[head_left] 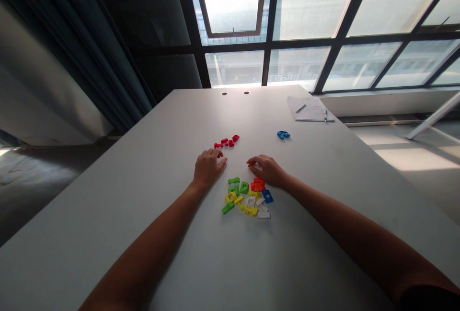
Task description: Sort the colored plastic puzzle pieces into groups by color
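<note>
My left hand [208, 167] rests on the table just in front of a small group of red plastic pieces [231, 143]. Its fingers are loosely bent and the thumb stands apart, with nothing visible between them. My right hand [266, 169] lies to the right, its fingers reaching left and a gap showing between fingers and thumb. Close below it are orange-red pieces [258, 185] and a blue piece [268, 196]. They belong to a mixed pile with green pieces [244, 187], yellow pieces [250, 211] and white pieces [263, 215].
A separate cluster of blue pieces [283, 134] sits farther back on the right of the white table [161, 167]. Paper sheets [311, 109] with pens lie near the far right edge. Two round holes [246, 93] are at the table's far end, before the windows.
</note>
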A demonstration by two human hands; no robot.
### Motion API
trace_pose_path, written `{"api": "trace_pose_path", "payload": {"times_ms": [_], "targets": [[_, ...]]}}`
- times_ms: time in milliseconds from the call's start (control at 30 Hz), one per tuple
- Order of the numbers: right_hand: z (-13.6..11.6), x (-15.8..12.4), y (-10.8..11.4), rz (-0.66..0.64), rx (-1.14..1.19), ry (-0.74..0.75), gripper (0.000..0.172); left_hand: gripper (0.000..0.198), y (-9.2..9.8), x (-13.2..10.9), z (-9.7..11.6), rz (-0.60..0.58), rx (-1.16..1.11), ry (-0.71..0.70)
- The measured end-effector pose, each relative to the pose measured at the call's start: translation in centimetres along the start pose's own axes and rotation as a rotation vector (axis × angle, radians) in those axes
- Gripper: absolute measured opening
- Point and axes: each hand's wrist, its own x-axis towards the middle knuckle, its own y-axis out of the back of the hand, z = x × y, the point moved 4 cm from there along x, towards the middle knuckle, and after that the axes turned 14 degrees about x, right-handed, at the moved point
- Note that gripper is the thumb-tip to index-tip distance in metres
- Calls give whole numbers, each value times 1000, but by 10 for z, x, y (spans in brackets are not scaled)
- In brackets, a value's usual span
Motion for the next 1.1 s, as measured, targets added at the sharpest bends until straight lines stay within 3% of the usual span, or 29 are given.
{"api": "trace_pose_path", "payload": {"times_ms": [133,233,333,433,500,667,800,933,1100], "targets": [[-3,1,1,-12,-11,2,13,19,1,-1,-2,28,80,54],[-3,1,1,-13,-4,2,13,33,-6,1,-11,28,70,106],[-3,1,1,-19,10,12,13,58,-21,3,-14,-64,19,13],[-4,1,0,-34,21,25,13,66,-31,3,-10,-163,-29,-130],[-6,1,1,-37,30,31,14,66,-31,2,-8,-172,-47,-162],[-15,0,3,-82,119,78,19,47,-10,-1,-6,-50,-204,-187],[-16,-2,4,-122,158,88,27,22,6,-9,6,-213,-448,-435],[-12,-1,5,-79,150,43,31,24,18,-14,15,-241,-448,-534],[-11,-2,3,-63,90,41,31,29,15,-15,21,-170,-329,-491]]}}
